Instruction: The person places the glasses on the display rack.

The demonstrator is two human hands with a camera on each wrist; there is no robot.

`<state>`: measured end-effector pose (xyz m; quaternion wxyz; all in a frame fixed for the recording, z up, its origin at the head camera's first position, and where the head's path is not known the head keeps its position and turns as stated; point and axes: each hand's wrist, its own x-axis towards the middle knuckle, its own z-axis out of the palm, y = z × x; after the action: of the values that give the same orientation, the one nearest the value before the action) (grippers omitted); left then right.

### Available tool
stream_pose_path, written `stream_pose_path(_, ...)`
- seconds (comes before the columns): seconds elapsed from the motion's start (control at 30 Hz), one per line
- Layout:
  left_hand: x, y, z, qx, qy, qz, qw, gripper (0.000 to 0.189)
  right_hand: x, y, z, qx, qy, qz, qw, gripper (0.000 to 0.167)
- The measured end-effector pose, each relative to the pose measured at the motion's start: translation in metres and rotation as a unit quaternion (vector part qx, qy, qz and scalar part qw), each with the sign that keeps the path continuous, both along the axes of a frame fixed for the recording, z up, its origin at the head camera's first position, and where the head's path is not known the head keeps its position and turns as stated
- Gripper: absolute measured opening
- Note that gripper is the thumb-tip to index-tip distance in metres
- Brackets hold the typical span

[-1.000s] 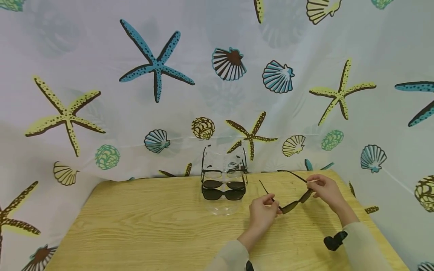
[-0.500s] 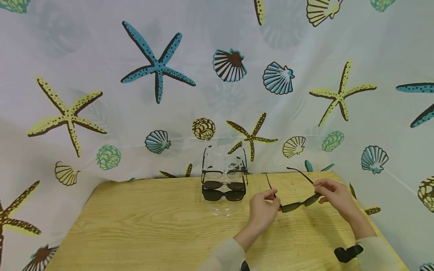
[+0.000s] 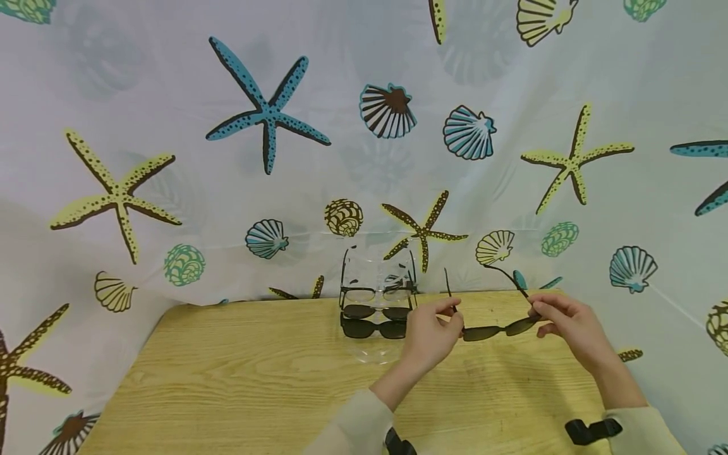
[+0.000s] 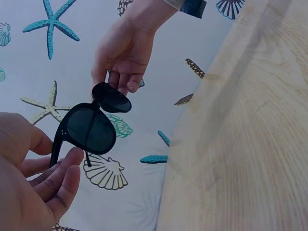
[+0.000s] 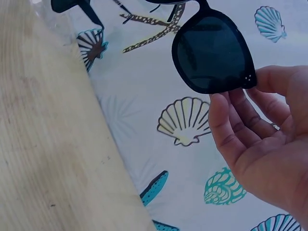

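Between both hands, above the right part of the wooden table, is a pair of dark sunglasses point(image 3: 481, 333) with its temples unfolded and pointing away. My left hand point(image 3: 430, 335) pinches the left hinge end of the frame. At the opposite hinge, my right hand point(image 3: 571, 325) grips the frame with thumb and fingers. The left wrist view shows the dark lens point(image 4: 91, 127) beside the left fingers. A row of small dots marks the frame corner near the right thumb, where the other lens point(image 5: 211, 53) fills the top of the right wrist view.
A clear display stand point(image 3: 372, 357) near the table's back edge bears several pairs of eyewear, with black sunglasses point(image 3: 359, 328) lowest and clear-lens glasses point(image 3: 359, 294) higher. Behind the wooden table point(image 3: 239, 379) hangs a white cloth point(image 3: 318, 170) printed with starfish and shells.
Both hands have raised the sunglasses and turned them to face more squarely forward. The right hand has moved right, and the left hand has shifted slightly up and left, overlapping the stand's edge.
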<state>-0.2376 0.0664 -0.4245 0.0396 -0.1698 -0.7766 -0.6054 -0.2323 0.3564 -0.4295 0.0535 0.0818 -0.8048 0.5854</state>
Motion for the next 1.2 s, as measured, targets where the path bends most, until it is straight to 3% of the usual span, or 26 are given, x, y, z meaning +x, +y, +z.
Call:
stream_pose_path(0.37,-0.001,-0.029,0.042,-0.017,0.050,-0.009,0.9986,0.035,0.001,-0.026,0.029,-0.029,0.036,0.015,0.9988,0.031)
stream_pose_path(0.67,-0.002,-0.056,0.066,-0.024,0.069,0.002,0.9973,0.034,0.000,-0.054,0.050,-0.033,0.056,0.005,0.9979,0.024)
stream_pose_path(1.03,-0.013,-0.097,0.075,-0.036,0.060,0.022,0.9973,0.032,-0.011,-0.094,0.066,-0.067,0.067,0.027,0.9951,0.030)
stream_pose_path(1.2,-0.017,-0.114,0.080,-0.044,0.067,0.042,0.9959,0.031,-0.018,-0.112,0.069,-0.074,0.065,0.030,0.9947,0.023)
